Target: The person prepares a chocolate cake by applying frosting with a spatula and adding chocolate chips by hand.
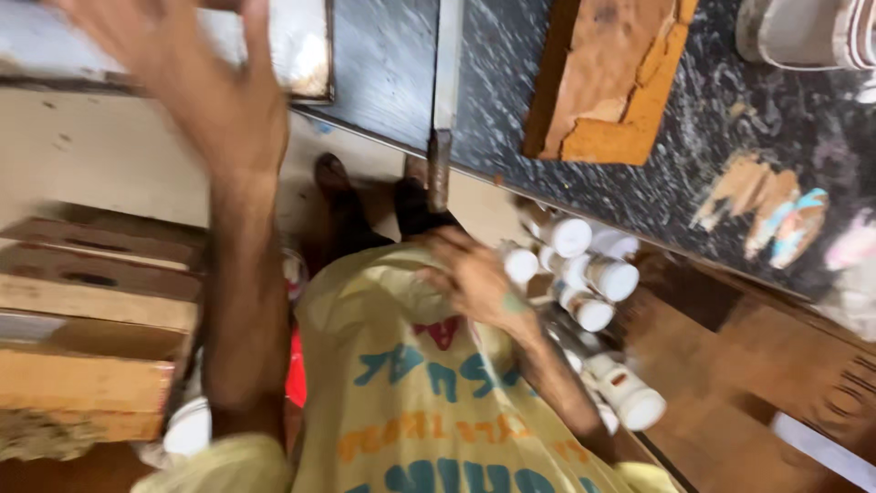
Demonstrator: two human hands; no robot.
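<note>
Far left: wooden crates (pixel 91 310) stacked, rough and stiff. Above them, left hand (pixel 205 87) raised in the air, blurred, fingers spread wide, holding nothing. Below its forearm, a white lid-like thing (pixel 189 427), too blurred to tell. Centre: yellow printed cloth (pixel 429 393) draped over the lap, soft and loose, with feet (pixel 383 205) on the floor beyond. On the cloth's upper edge, right hand (pixel 474 274), fingers curled and resting just beside a cluster of small white-capped bottles (pixel 584 269); whether closed on one, cannot tell. Bottles lying tumbled together at the right of the lap, below the edge of the dark table (pixel 639 164); probably light, hard plastic, smooth and apt to roll, best taken round the body just under the cap, one at a time. One more bottle (pixel 630 393) lower right, apart from the cluster. On the table, a broken orange-brown board (pixel 611 82) and paint smears (pixel 776 210); a white pail (pixel 803 32) at the top right corner. Table edge close over the bottles, crowding any reach from above.
</note>
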